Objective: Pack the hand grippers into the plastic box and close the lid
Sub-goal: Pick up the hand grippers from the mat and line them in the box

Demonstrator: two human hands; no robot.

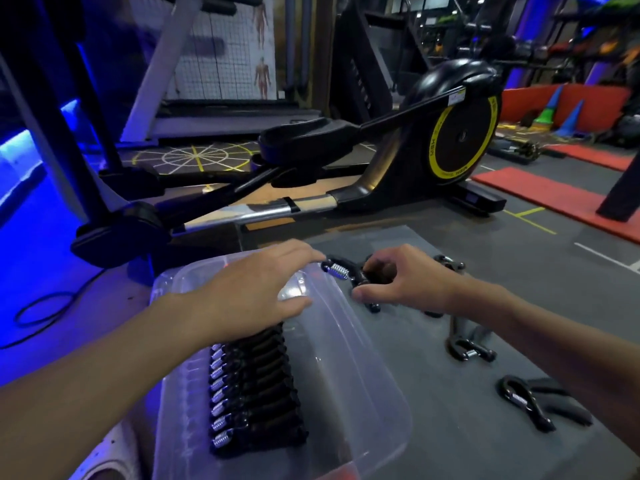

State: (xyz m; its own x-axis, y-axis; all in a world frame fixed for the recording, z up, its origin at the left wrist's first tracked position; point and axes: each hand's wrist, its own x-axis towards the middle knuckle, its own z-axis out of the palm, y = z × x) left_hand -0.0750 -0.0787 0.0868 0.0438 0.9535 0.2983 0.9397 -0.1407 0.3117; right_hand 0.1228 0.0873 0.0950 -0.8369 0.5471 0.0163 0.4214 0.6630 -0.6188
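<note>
Now one hand gripper (341,271) is held by the right hand (405,280), just beside the far right corner of the plastic box (363,368). It could be dropped, because it is only pinched between the thumb and curled fingertips, and the spring end sticks out to the side. It could also be bumped on the box wall if it is carried across too low.

A row of grippers (252,386) is packed tight, side by side, in the left part of the box. If the new one is pushed in crooked, the row could be knocked over.

Three more grippers lie loose on the desk toward its right edge. One (467,346) is beside the right forearm, one (526,401) is closer to the near edge, and one (450,263) is behind the right hand. If they are missed, the lid would be shut too soon. The lid cannot be picked out for sure.

The left hand (256,289) is held wide and flat, palm down, over the far end of the row, with nothing in it. Whether the row is touched cannot be told. The right arm is stretched out over the desk, with the hand curled round its gripper. The box sits on the left part of the desk.
</note>
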